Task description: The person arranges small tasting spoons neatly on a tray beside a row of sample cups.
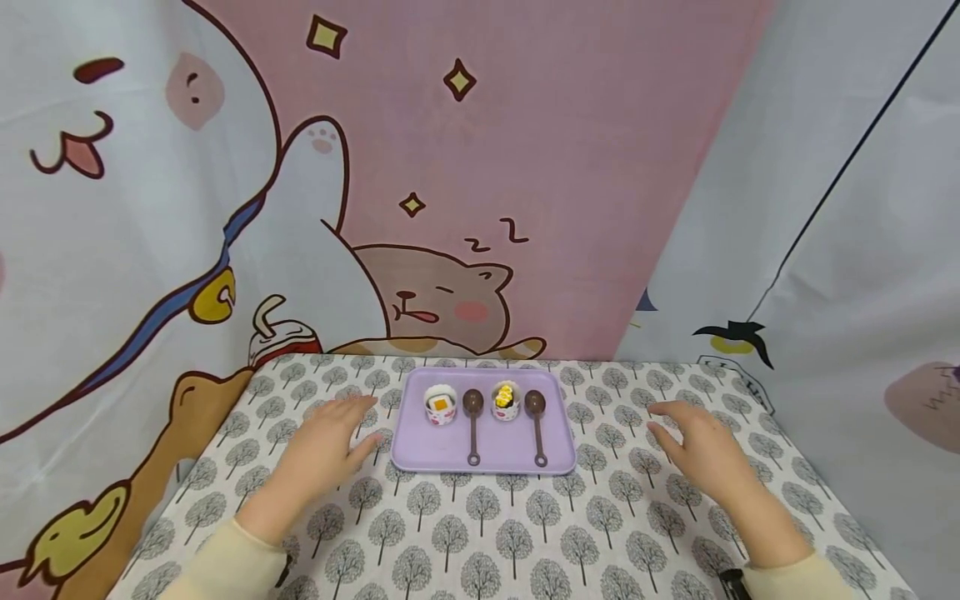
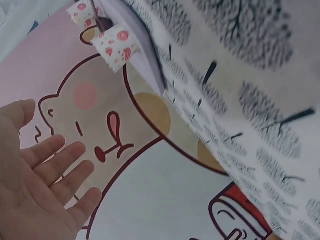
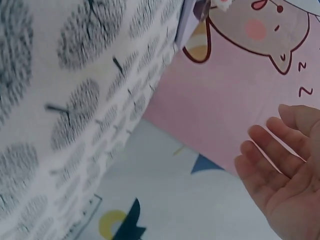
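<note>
A lilac tray (image 1: 442, 454) lies on the table with two paper cups and two brown spoons. The left cup (image 1: 441, 406) has an orange-yellow square on white in it; the other cup (image 1: 506, 402) has yellow and dark bits on top. One spoon (image 1: 473, 417) lies between the cups, and the second spoon (image 1: 537, 421) is to the right. My left hand (image 1: 326, 442) is left of the tray, apart from it, its fingers relaxed and holding nothing. My right hand (image 1: 701, 446) is farther off on the tray's right side, likewise holding nothing, its fingers loosely extended in the right wrist view.
A white cloth (image 1: 480, 533) with grey trees covers the table. Behind it hangs a pink and white curtain (image 1: 585, 167) with cartoon animals, and more pale fabric (image 1: 862, 250) hangs along the right side.
</note>
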Motion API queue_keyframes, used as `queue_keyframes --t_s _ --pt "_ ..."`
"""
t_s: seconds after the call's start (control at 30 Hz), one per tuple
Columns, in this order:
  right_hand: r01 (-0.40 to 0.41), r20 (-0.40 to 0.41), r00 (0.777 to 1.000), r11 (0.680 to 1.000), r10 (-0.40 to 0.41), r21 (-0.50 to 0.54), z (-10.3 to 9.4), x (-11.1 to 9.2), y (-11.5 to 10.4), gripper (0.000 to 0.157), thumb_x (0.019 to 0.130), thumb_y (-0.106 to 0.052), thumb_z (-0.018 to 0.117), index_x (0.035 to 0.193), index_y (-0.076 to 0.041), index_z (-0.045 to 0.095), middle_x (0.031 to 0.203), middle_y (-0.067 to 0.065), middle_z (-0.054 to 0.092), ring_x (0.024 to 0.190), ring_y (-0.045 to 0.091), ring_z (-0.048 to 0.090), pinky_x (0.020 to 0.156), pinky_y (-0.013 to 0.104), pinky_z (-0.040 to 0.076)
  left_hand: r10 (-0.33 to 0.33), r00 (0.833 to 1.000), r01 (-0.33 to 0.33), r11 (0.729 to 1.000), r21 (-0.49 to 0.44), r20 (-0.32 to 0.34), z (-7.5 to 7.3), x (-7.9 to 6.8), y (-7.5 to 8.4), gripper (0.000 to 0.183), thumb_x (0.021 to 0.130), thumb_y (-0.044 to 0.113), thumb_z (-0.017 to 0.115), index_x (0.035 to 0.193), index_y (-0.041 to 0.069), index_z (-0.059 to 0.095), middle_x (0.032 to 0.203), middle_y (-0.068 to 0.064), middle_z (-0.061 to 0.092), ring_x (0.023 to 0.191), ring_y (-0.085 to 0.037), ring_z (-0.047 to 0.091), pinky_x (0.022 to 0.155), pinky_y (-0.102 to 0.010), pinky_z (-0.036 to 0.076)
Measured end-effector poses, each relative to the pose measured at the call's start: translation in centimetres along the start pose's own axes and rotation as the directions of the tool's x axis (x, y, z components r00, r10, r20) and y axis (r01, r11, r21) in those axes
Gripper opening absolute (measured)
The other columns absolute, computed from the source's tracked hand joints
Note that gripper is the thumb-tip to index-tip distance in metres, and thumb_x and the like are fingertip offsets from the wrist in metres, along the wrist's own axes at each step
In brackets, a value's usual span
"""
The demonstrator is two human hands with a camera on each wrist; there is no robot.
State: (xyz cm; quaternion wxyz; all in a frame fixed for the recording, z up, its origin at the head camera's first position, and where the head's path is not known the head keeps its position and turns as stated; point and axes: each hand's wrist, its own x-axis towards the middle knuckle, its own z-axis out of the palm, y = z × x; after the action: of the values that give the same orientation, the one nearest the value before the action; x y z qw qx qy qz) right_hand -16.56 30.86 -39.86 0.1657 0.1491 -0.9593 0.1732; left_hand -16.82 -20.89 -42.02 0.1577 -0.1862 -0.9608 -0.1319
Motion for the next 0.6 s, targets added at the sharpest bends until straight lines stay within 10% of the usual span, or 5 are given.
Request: queue_keyframes --t_s 0.3,0.6 --pt "0.172 -0.281 0.940 0.980 -0.193 -0.098 -1.4 1.1 0.2 0.037 0.087 -0.005 0.073 0.122 0.000 0.065 0.124 0.022 0.064 0.118 0.045 0.055 0.101 0.060 0.043 0.048 0.991 -0.039 0.996 0.076 -0.126 -1.4 1.0 -0.3 0.062 0.098 0.044 0.060 0.143 0.002 0.051 0.150 -0.019 0.047 0.140 -0.040 0.040 0.119 -0.058 0.022" --pt "0.278 -0.366 0.870 0.942 -0.329 -0.187 -1.9 2.3 -0.2 0.047 0.097 -0.030 0.061 0.134 -0.002 0.062 0.143 0.020 0.055 0.138 0.039 0.043 0.118 0.053 0.029 0.099 0.979 -0.072 0.986 0.151 -0.178 -2.4 1.8 0.0 0.075 0.100 0.058 0.047 0.158 0.012 0.032 0.166 -0.010 0.017 0.153 -0.032 0.013 0.124 -0.051 0.002"
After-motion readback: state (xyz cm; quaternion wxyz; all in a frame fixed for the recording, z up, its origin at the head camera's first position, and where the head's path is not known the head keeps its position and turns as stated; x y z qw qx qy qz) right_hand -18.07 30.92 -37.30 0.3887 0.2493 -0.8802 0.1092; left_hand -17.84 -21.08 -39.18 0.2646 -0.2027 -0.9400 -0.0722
